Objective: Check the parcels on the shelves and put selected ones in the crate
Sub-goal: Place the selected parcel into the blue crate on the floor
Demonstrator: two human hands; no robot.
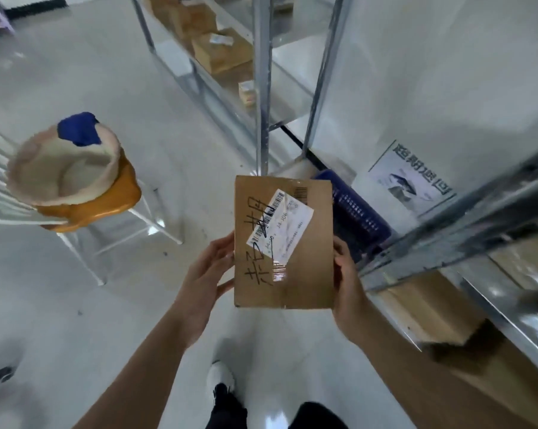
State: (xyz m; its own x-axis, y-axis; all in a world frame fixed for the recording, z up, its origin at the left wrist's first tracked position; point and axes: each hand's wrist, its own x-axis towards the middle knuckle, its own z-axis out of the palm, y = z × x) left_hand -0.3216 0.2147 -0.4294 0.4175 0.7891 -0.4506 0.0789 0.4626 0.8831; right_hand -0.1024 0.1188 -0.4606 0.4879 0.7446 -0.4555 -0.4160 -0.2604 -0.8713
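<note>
I hold a flat brown cardboard parcel (305,274) in front of me, face up, with a white shipping label, clear tape and black handwriting on it. My left hand (207,274) grips its left edge with the fingers curled under. Its right edge is gripped by my right hand (348,284). Just beyond the parcel, on the floor by the shelf foot, lies a dark blue perforated crate (359,219), partly hidden by the parcel and the shelf beam.
Metal shelving (261,88) runs from the top centre to the right, with several brown parcels (221,51) on it. A printed sign (411,181) hangs on the white wall. At left a chair (85,209) carries a cream fabric basket (63,168). Pale floor lies between.
</note>
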